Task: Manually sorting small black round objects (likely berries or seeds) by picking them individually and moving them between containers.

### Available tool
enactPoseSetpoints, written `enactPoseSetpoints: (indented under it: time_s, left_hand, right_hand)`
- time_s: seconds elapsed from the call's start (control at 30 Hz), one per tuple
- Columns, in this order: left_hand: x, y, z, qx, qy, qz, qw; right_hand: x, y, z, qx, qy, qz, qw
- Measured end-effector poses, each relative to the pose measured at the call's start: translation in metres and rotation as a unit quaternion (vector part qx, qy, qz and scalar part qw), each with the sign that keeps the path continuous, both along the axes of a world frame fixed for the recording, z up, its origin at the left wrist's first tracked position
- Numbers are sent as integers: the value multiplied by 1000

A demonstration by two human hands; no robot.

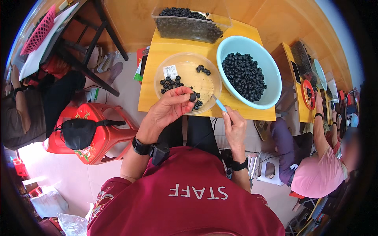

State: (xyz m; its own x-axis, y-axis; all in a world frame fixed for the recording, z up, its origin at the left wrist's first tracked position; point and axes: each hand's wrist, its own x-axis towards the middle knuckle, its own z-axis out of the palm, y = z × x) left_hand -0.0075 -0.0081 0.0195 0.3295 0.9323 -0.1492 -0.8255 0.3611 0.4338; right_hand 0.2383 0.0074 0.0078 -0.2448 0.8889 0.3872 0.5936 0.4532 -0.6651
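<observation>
My left hand (173,105) pinches a small round black part (192,97) between thumb and fingertips, over the near side of a shallow clear round tray (185,59). In my right hand (235,125) is a small tool with a light-blue handle (221,105) and a thin metal tip; its exact kind is hard to make out. The tip points left toward the held part, a short way apart from it. Loose black parts (170,84), several with a hole through the middle, lie in the tray in separate clusters. My left hand partly covers those nearest it.
A light-blue basin (271,92) heaped with black parts stands right of the tray. Behind is a clear plastic bin (189,29) of the same parts, all on a yellow table (147,92). Red stool (100,141) to the left; co-workers (321,169) sit at both sides.
</observation>
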Motion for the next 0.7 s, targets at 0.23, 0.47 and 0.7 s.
enactPoseSetpoints:
  time_s: [0.23, 0.47, 0.7]
  left_hand:
    - [7, 16, -9, -9, 34, -15, 999]
    - [62, 85, 13, 16, 168, 6, 986]
    - [58, 114, 44, 105, 295, 3, 950]
  right_hand:
    - [10, -10, -4, -28, -1, -31, 999]
    - [22, -22, -15, -68, 4, -44, 997]
    - [29, -22, -21, -60, 45, -61, 995]
